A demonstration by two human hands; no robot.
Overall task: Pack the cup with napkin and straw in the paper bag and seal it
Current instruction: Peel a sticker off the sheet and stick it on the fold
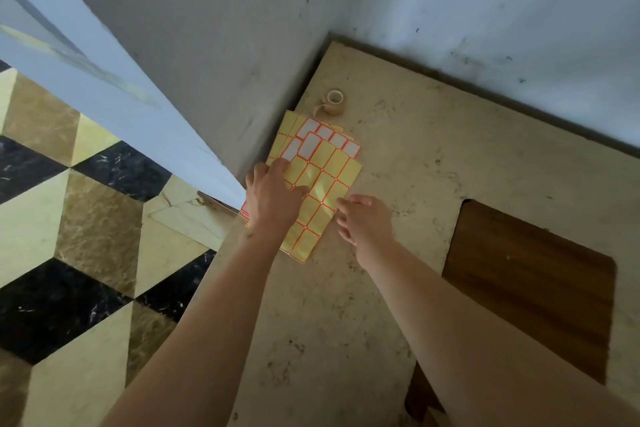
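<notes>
A stack of yellow sticker sheets [322, 170] with orange-edged labels lies at the table's far left corner. My left hand [273, 198] presses flat on the sheets' left side, fingers spread. My right hand [363, 222] rests at the stack's right edge, its fingertips touching the top sheet; whether they pinch a label I cannot tell. No cup, napkin, straw or paper bag is in view.
A small roll of brown tape [334, 101] stands behind the sheets near the wall corner. The beige table [433, 166] has a dark wooden inset [533, 288] at the right. Grey walls [450, 10] bound the back; patterned floor tiles [69, 218] lie left.
</notes>
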